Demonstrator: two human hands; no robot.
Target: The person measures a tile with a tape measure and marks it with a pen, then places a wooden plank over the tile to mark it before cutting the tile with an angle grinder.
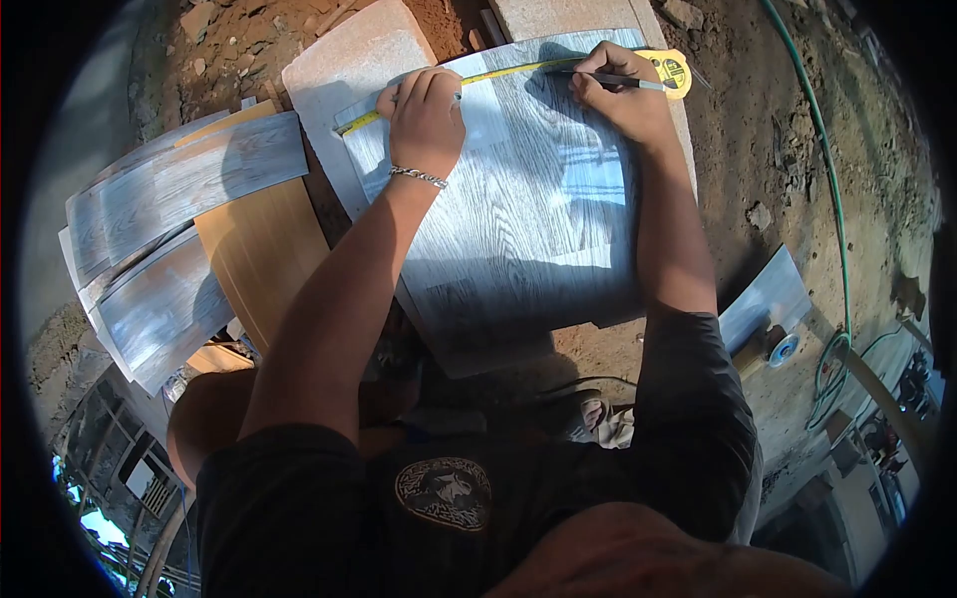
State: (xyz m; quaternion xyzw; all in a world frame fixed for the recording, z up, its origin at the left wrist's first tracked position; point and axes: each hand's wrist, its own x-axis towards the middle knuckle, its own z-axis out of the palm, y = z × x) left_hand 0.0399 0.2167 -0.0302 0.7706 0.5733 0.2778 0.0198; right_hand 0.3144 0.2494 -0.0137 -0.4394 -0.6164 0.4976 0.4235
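Dark shirt (349, 513), emblem (444, 493) illegible | tape measure (674, 76), label illegible | right hand (628, 98): pen (645, 84)

Silver-grey wood grain streaks a panel (518, 219), set against the bright yellow of a dark-marked tape measure (671, 75) and a dark pen (626, 81). From where I stand, a black shirt (289, 508) shows a tan-patterned emblem (444, 493), nearby sheets (189, 179) repeat the grey grain beside a honey-brown board (261, 254), and a hose (813, 110) adds green to the brown ground (733, 189).
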